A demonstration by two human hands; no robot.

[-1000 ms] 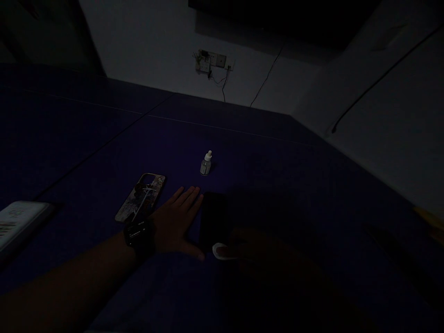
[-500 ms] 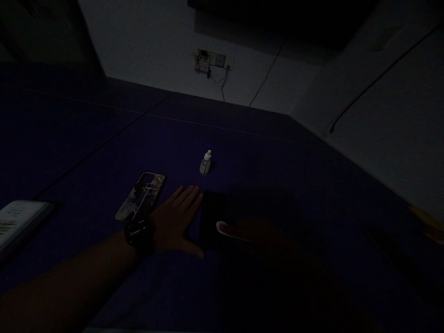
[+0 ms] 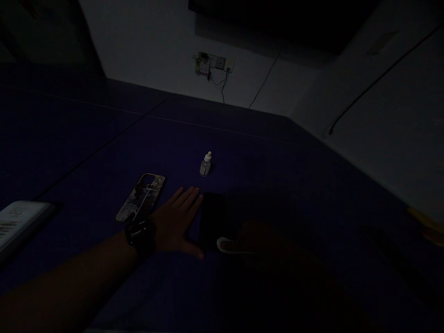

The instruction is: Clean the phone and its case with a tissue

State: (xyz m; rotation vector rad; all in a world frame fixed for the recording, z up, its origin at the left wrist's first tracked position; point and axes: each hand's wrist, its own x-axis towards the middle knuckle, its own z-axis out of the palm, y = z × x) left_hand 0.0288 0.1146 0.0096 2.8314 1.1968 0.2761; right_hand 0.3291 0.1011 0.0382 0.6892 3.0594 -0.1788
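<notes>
In dim light a dark phone [image 3: 212, 215] lies on the blue surface. My left hand [image 3: 176, 224] rests flat at its left edge, fingers stretched out and thumb pointing to the phone's lower corner. A dark smartwatch [image 3: 138, 231] is on that wrist. My right hand [image 3: 256, 238], mostly lost in shadow, presses a white cotton pad [image 3: 225, 246] onto the lower right part of the phone with a fingertip. Left of my left hand lies a phone case [image 3: 141, 199] with a printed picture. Beyond the phone stands a small dropper bottle [image 3: 205, 166] with a white cap.
A white box [image 3: 22, 222] lies at the left edge. Something yellow [image 3: 425, 221] and a long dark object [image 3: 391, 254] are at the right. Behind, the wall [image 3: 145, 46] carries sockets [image 3: 213, 62] with hanging cables.
My right hand and the cotton pad have slid down the phone toward its near end. My left hand stays where it was.
</notes>
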